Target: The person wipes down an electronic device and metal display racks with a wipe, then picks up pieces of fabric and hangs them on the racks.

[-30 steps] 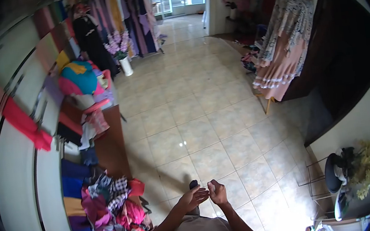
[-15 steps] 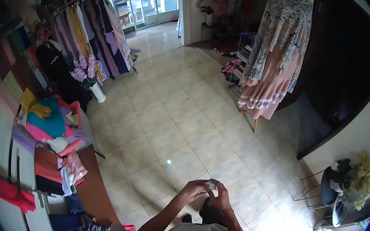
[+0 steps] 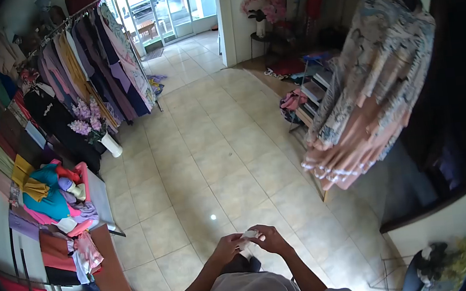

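My left hand and my right hand meet in front of my body, low in the view. Between their fingertips is a small crumpled white thing, perhaps paper or cloth; its kind is too small to make out. The fingers of both hands are bent and pinched around it, one hand on each side. Below them show my dark shoe or trouser leg and the tiled floor.
A rack of hanging clothes stands at the far left, beside a white vase of purple flowers. Folded cloths line the left side. At right a patterned dress hangs on a stand, with a small shelf behind it.
The view has shifted as I step forward, and the dress at right looks nearer. Both hands stay together on the small white thing, which now shows more between the fingers.
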`<state>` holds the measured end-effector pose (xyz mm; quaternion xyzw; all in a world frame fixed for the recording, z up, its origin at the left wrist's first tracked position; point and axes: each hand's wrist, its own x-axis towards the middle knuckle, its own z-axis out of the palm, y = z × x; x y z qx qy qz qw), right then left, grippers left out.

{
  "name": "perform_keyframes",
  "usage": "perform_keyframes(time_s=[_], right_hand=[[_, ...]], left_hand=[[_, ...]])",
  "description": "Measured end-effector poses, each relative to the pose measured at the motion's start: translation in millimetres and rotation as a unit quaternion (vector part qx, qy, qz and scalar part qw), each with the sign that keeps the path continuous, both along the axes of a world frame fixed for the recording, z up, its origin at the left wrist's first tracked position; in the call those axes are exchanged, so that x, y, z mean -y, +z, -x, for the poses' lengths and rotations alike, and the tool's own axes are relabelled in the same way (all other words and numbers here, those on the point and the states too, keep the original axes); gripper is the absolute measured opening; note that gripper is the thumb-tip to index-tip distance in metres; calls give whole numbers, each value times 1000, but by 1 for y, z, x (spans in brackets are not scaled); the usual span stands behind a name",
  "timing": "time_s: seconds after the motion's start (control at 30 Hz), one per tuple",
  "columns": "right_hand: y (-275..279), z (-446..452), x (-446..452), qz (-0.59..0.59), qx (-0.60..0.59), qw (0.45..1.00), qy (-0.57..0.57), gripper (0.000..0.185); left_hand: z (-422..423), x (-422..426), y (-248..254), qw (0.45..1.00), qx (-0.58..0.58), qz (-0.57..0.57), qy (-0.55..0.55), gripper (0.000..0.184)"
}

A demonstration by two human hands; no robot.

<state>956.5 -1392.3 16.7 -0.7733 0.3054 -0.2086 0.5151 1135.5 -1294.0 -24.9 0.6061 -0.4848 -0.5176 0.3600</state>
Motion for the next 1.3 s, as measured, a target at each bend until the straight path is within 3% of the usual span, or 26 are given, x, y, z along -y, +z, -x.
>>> perform_keyframes(time_s=[0.03,0.13,0.23,0.3,0.37,0.53,0.63,0.73,0.8,0.9,1.03,1.2,1.3], right_hand=[[5,-12,31,-14,-18,1000,19,30],[5,-49,114,-29,-49,996,62,32],[-15,-79,181,0,10,999,33,32],[-27,-100,220,-47,48,998,-13,30],[-47,-112,260,-135,105,983,-70,29],[-67,-128,381,-238,147,944,-175,30],[-37,-139,458,-313,225,899,-206,30],[-47,-152,537,-376,266,858,-228,29],[-41,-163,587,-433,304,815,-237,28],[-45,-183,670,-476,273,812,-198,26],[-30,-201,781,-450,174,870,-102,26],[-20,-263,911,-421,106,900,23,26],[-11,-315,969,-398,128,907,59,24]], left_hand=[[-4,27,12,966,-188,-126,123,33],[-31,99,-3,919,-305,-138,208,30],[-57,173,-6,923,-290,-128,219,28],[-85,222,-7,984,-124,-21,126,27],[-97,284,11,909,-300,-194,214,23],[-138,444,31,980,-135,-140,34,18],[-151,534,23,992,-101,-64,-29,17],[-160,613,26,992,-122,-9,-41,21],[-165,657,16,994,-110,-17,-1,20],[-178,719,0,992,-104,-28,70,18],[-192,793,0,980,-100,-38,165,18],[-237,870,39,962,-60,-21,265,15],[-274,904,28,942,-97,-5,320,14]])
